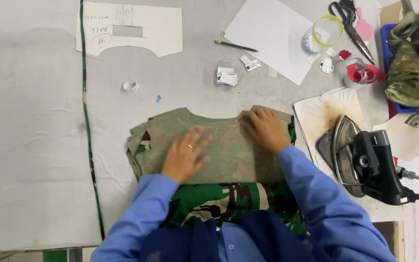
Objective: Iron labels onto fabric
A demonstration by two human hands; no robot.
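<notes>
Now | both hands [186, 156] [266, 129] flat on fabric stack [226, 150] | iron [360, 157] near right edge

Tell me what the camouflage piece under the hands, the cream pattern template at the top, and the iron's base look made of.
Camouflage piece: woven fabric, matte and faded, likely its reverse side; it creases softly under the left hand and right hand. Cream pattern template: stiff card or paper, flat with clean-cut edges. Iron's base: metal, seemingly, smooth and dully reflective.

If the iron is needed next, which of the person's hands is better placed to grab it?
Probably the right hand: it rests on the camouflage fabric piece at the edge nearest the iron. The left hand lies flat farther away.
</notes>
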